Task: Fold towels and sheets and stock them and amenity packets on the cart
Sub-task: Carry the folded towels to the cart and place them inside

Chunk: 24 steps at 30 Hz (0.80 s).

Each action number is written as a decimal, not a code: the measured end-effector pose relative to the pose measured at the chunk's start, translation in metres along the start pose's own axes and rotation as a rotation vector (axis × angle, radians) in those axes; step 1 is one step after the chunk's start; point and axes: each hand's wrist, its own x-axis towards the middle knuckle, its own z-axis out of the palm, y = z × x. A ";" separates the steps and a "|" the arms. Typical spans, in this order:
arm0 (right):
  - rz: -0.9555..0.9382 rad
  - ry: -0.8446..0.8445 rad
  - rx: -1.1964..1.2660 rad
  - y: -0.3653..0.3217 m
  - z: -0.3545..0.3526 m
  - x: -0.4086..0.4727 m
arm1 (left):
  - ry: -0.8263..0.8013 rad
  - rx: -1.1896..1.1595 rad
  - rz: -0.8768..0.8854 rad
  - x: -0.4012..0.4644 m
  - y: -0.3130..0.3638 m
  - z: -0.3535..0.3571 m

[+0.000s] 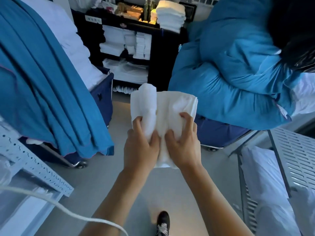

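Both hands hold a folded white towel point(162, 113) up in mid-air over the grey floor point(105, 188). Left hand point(140, 147) grips the towel's left part, a rolled/bunched bit; fingers curled over its outer edge, thumb pressed on the front. Right hand point(183, 143) grips the right part, fingers curled into the cloth, thumb near the centre fold. The two thumbs sit close together w/ a strip of towel between them. Towel sticks up past the fingertips; its bottom edge hangs just below the wrists.

Straight ahead of the hands, well apart: dark cart point(160, 53) w/ shelves of folded white linen point(119, 40), a stack of white towels point(170, 14) on top at its right end, bottles & small packets point(129, 9) beside that stack. Left of left hand: blue cloth point(42, 82) draped over a bin. Right of right hand: heaped blue bedding point(230, 65). Below the forearms: a black shoe point(163, 222) on the floor; a white cord point(68, 208) to the lower left.
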 end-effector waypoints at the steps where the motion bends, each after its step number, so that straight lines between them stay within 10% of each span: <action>1: -0.008 -0.013 0.005 -0.001 0.008 0.010 | 0.010 -0.001 -0.003 0.010 -0.004 0.000; 24: -0.070 -0.223 0.137 0.038 0.164 0.386 | 0.118 0.138 -0.184 0.351 -0.020 0.153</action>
